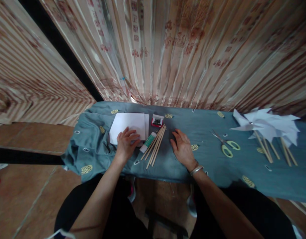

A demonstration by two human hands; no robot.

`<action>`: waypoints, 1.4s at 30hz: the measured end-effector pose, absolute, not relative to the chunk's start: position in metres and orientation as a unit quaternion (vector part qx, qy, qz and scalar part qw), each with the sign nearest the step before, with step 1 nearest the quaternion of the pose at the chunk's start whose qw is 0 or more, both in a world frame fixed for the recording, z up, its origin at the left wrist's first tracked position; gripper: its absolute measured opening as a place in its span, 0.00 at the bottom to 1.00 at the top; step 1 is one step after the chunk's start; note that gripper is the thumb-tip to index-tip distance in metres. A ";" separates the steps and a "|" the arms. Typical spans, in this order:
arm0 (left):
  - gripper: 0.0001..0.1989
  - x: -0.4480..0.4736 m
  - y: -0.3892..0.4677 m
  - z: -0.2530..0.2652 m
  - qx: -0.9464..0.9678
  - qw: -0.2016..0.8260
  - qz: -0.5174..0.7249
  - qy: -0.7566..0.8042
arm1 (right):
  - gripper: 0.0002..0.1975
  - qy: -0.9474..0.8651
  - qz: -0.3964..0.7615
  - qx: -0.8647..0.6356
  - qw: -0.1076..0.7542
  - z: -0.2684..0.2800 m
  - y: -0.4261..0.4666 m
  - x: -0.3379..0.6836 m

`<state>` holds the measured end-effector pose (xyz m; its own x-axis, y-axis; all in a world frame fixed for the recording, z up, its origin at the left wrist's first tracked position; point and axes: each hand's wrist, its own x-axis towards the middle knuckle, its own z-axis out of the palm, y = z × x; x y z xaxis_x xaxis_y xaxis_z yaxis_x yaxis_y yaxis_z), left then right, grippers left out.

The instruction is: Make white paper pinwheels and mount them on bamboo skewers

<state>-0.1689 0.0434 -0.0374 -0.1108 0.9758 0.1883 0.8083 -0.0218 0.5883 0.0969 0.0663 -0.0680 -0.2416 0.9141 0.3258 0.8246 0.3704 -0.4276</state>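
My left hand (127, 142) rests with fingers spread on the lower right part of a stack of white paper (129, 122). Right of that hand lies a glue stick (148, 142) with a green and white label, beside a loose bundle of thin wooden sticks (156, 146). A small red and white box (157, 120) stands open above the sticks, with small dark pieces inside. My right hand (182, 145) lies on the cloth to the right of the sticks, fingers loosely extended, holding nothing. A silver bracelet circles that wrist.
Scissors (226, 145) with yellow-green handles lie right of my right hand. Several white paper pinwheels (269, 124) on wooden sticks lie at the far right. A grey-blue cloth (205, 169) covers the narrow table, and a patterned curtain (153, 66) hangs behind it.
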 end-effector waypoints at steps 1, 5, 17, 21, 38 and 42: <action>0.08 -0.168 0.043 -0.037 0.651 0.144 0.295 0.685 | 0.20 -0.784 0.082 -0.554 0.267 -0.068 0.066 0.097; 0.09 -0.166 0.041 -0.032 0.654 0.151 0.304 0.676 | 0.20 -0.787 0.084 -0.551 0.265 -0.068 0.067 0.097; 0.09 -0.171 0.047 -0.027 0.505 0.205 0.441 0.712 | 0.20 -0.787 0.086 -0.548 0.270 -0.069 0.068 0.098; 0.07 -0.172 0.048 -0.026 0.475 0.220 0.465 0.714 | 0.21 -0.787 0.088 -0.548 0.268 -0.070 0.068 0.098; 0.08 -0.174 0.042 -0.015 0.385 0.256 0.549 0.696 | 0.20 -0.786 0.082 -0.551 0.268 -0.066 0.067 0.096; 0.08 -0.175 0.041 0.006 0.328 0.241 0.639 0.652 | 0.20 -0.786 0.093 -0.547 0.274 -0.067 0.067 0.097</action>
<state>-0.1752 0.0415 0.0057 -0.6680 0.7366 0.1054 0.1200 -0.0332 0.9922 0.0969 0.0673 -0.0665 -0.2515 0.9103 0.3288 0.8079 0.3845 -0.4466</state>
